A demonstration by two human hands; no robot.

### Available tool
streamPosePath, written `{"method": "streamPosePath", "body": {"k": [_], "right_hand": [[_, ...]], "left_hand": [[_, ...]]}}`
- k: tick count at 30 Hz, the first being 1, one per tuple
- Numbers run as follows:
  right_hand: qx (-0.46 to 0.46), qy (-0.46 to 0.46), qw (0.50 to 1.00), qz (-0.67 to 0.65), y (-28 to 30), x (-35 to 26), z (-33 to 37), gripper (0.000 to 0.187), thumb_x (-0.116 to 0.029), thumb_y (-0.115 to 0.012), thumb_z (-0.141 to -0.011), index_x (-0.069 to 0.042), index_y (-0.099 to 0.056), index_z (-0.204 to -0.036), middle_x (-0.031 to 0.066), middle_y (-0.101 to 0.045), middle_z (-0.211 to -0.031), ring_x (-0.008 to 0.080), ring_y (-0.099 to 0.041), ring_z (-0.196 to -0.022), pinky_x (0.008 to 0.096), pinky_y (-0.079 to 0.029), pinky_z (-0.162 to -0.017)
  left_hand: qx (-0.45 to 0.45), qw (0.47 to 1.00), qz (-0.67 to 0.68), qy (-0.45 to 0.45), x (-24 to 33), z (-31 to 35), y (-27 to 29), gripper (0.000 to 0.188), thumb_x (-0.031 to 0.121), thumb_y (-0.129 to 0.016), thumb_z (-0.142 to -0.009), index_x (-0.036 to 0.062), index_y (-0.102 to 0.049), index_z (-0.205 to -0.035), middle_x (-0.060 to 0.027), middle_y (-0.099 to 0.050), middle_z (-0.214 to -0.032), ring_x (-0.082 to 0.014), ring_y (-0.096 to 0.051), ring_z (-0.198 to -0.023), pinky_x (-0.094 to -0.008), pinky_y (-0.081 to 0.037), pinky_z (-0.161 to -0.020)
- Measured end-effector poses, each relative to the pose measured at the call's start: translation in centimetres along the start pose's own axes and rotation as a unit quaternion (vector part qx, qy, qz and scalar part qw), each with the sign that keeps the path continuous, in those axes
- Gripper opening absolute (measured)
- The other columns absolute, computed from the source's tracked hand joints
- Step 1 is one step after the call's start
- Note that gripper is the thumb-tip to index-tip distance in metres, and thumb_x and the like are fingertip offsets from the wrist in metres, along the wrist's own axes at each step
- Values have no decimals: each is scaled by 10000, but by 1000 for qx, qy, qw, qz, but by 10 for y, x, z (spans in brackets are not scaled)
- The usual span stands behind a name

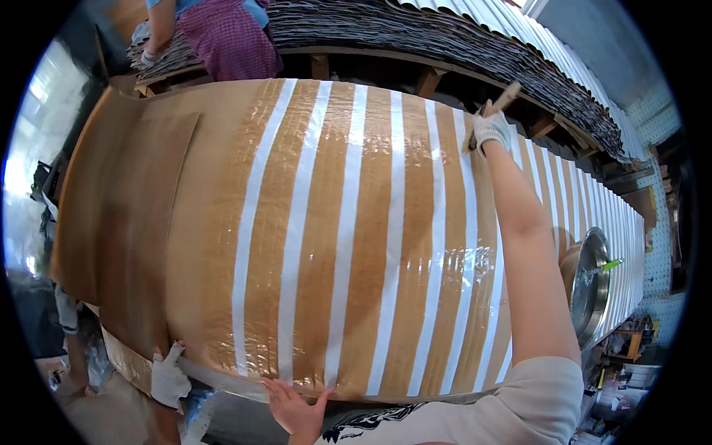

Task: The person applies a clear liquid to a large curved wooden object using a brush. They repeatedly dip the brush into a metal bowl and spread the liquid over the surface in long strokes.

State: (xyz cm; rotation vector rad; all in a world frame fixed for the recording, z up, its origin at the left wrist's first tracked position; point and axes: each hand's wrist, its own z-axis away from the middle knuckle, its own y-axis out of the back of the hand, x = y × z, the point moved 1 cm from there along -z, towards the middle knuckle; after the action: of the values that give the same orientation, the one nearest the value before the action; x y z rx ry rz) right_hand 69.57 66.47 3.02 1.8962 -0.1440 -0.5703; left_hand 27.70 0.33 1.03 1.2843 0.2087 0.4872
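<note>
A long spread of brown sheeting (311, 230) with parallel white bands lies across in front of me, its surface shiny and wet-looking in patches. At its far edge my right hand (491, 127), in a white knitted glove, grips a brush (508, 98) by its wooden handle; the brush head is low against the sheeting and partly hidden by the hand. Bare, with fingers spread, my left hand (294, 409) rests on the near edge. To its left, another person's gloved hand (170, 378) touches the lower corner of a plain brown sheet (137, 222), which is bent and blurred.
A metal basin (593, 285) with a green-handled tool (611, 265) stands on the sheeting at right. Beyond the far edge, a person in a purple checked garment (230, 41) stands by a tall stack of dark wavy-edged sheets (415, 33). Shelves and clutter fill the lower right.
</note>
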Motion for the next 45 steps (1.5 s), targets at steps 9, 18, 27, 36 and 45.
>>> {"method": "streamPosePath", "body": {"k": [9, 18, 27, 36, 45], "right_hand": [[-293, 183, 889, -302, 51, -325, 264, 437, -398, -538, -947, -25, -591, -1168, 249, -683, -1067, 398, -672, -1010, 476, -525, -886], [-215, -26, 882, -419, 59, -88, 201, 402, -260, -685, -838, 19, -651, -1125, 133, -697, -990, 227, -650, -927, 378, -517, -798], [-52, -8, 967, -250, 106, -41, 187, 447, -412, -591, -849, -39, -645, -1090, 213, -705, -982, 388, -676, -976, 472, -513, -876], [-357, 96, 878, -304, 125, -247, 371, 461, -473, -542, -935, -27, -637, -1005, 179, -672, -884, 279, -676, -878, 426, -533, -824], [-62, -53, 951, -299, 137, 81, 272, 501, -416, -669, -813, -33, -647, -1135, 211, -697, -1040, 368, -667, -1012, 464, -523, -863]], "left_hand": [[-1, 1000, 11, 11, 8, 1, 13, 1210, 695, -752, -675, -211, -372, -1382, -428, -322, -1471, -496, -336, -1411, -515, -395, -1053], [-4, 1000, -1, 19, 8, -2, 15, 1191, 706, -742, -688, -210, -397, -1367, -431, -314, -1473, -476, -317, -1430, -507, -400, -1062], [13, 999, -31, -5, 5, -3, 10, 1197, 775, -657, -723, -209, -412, -1360, -446, -324, -1459, -498, -342, -1408, -512, -411, -1042], [30, 999, -8, -26, 7, 2, 18, 1172, 765, -651, -740, -209, -422, -1350, -444, -313, -1465, -499, -360, -1396, -502, -427, -1039], [69, 997, -20, -38, 1, 3, 4, 1154, 752, -636, -773, -205, -400, -1373, -448, -301, -1468, -507, -345, -1402, -478, -426, -1054]]}}
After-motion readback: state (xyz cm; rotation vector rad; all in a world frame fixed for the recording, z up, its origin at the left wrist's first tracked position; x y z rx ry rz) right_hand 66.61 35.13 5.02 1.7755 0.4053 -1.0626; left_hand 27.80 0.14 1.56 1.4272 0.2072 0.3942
